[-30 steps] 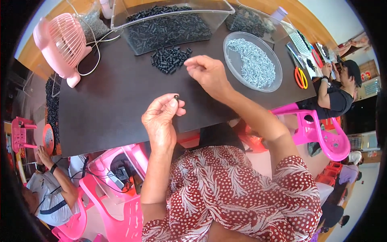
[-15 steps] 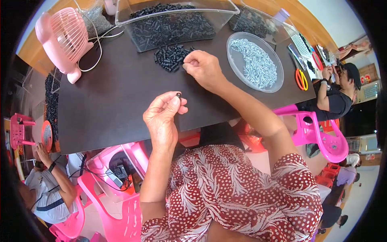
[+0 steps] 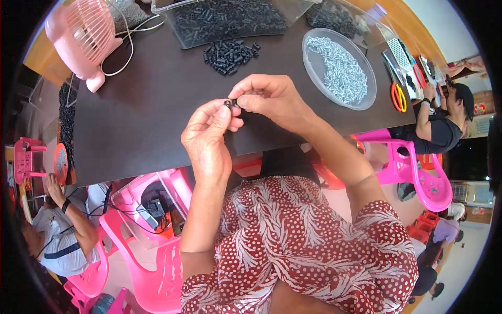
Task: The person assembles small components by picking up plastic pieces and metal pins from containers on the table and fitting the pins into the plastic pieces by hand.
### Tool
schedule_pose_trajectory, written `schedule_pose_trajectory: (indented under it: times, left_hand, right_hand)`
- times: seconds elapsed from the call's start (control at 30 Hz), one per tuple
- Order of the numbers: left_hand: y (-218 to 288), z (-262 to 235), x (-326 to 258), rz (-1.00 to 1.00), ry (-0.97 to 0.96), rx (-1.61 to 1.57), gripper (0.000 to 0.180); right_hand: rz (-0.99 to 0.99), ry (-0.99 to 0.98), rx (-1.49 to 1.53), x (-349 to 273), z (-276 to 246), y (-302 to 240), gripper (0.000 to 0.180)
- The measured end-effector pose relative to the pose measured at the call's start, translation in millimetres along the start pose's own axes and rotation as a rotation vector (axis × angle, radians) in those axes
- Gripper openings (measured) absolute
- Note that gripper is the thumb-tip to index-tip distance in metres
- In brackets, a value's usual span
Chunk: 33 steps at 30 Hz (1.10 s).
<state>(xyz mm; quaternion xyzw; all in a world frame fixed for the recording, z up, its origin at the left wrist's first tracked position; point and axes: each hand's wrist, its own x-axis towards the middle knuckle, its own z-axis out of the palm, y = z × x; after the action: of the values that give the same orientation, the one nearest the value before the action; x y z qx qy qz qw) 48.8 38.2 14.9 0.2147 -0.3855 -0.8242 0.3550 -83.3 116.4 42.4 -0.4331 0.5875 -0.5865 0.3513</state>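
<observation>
Black pieces (image 3: 227, 104), any lettering too small to read, are clamped by fingers (image 3: 252, 103) of the left hand (image 3: 207, 137) and right hand (image 3: 276, 103).

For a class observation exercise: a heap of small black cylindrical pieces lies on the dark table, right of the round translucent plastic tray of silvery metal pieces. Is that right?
No: the head view shows the heap of small black cylindrical pieces on the dark table, left of the round translucent plastic tray of silvery metal pieces, not right.
</observation>
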Motion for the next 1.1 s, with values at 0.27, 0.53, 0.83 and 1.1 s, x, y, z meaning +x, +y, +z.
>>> schedule_pose_trajectory:
  times: [0.27, 0.53, 0.83, 1.1]
  left_hand:
    - [-4, -2, -2, -0.045, 0.012, -0.028, 0.015]
    - [-3, -3, -3, -0.04, -0.004, -0.074, 0.015]
    - [0, -3, -5, -0.085, 0.011, -0.026, 0.013]
    - [-3, 0, -8, -0.004, 0.03, 0.069, 0.013]
  right_hand:
    - [0.03, 0.071, -0.124, -12, 9, -5, 0.011]
    - [-0.238, 0.137, -0.346, -16, 15, 1, 0.011]
    - [-0.312, 0.211, -0.372, -7, 10, -6, 0.008]
    - [-0.505, 0.15, -0.636, -4, 10, -6, 0.015]
